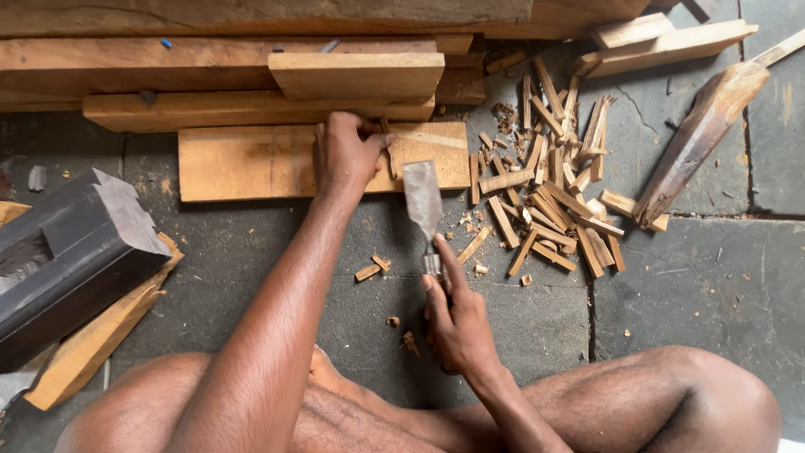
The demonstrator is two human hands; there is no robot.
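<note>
My left hand rests on a flat wooden board lying on the stone floor and pinches a small upright wood piece on it. My right hand grips the handle of a wide flat chisel. The blade points away from me and hovers just right of the small piece, over the board's near edge. Small wood chips lie on the floor below the blade.
A pile of split wood sticks lies to the right of the board. Stacked planks fill the far side. A dark block sits at the left, a slanted wood beam at the right. My knees frame the bottom.
</note>
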